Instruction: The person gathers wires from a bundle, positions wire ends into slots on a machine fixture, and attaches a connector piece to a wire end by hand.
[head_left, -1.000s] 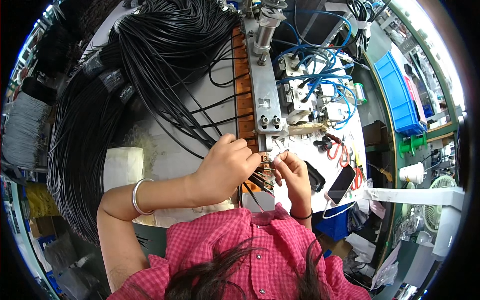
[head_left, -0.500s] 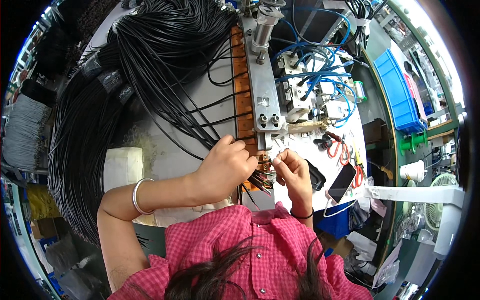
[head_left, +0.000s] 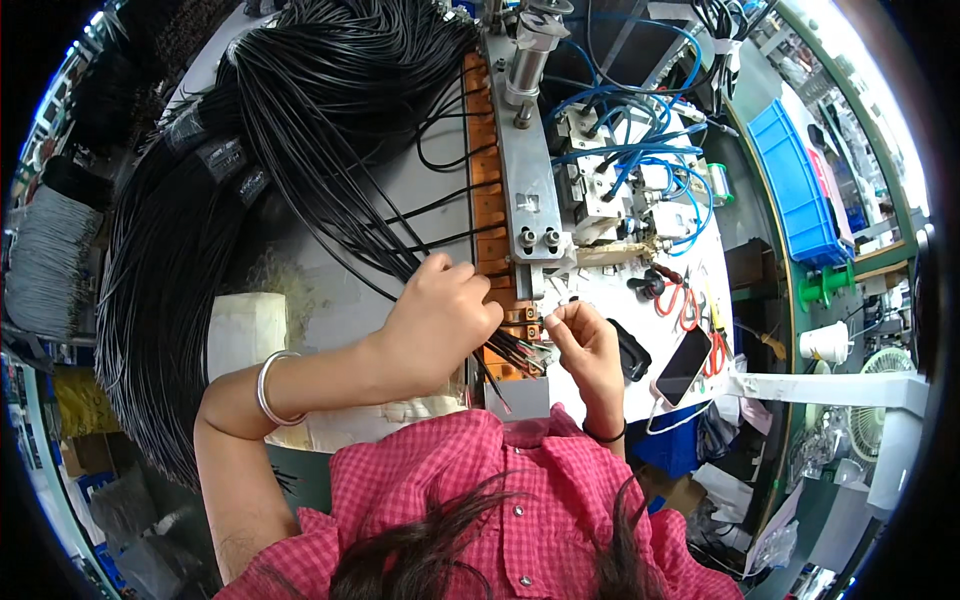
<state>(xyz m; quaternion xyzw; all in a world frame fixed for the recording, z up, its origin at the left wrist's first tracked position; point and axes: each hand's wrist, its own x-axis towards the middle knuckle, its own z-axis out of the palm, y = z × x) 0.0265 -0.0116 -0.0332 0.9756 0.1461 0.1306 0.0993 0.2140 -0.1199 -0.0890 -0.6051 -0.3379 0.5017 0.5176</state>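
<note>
My left hand [head_left: 443, 318] is closed around a bundle of thin black cables [head_left: 393, 262]. Their stripped ends [head_left: 518, 350], with coloured cores, poke out below its fingers over an orange slotted strip [head_left: 488, 215]. One cable lies across a small orange block [head_left: 525, 316] at the strip's near end. At that block's right side, my right hand [head_left: 588, 345] pinches thumb and forefinger together where this cable's end comes out; the tip itself is mostly hidden by the fingers.
A metal clamp bar [head_left: 525, 170] with a cylinder [head_left: 527, 65] stands along the strip. Blue air tubes [head_left: 640, 150] run to valves on the right. A phone [head_left: 684, 367], red-handled scissors [head_left: 690, 308] and a black tray [head_left: 632, 355] lie right of my hand. A large black cable heap [head_left: 190, 270] fills the left.
My left hand has shifted slightly left and up, and the loose cable ends beneath it have spread and moved. The right hand stays pinched at nearly the same spot.
</note>
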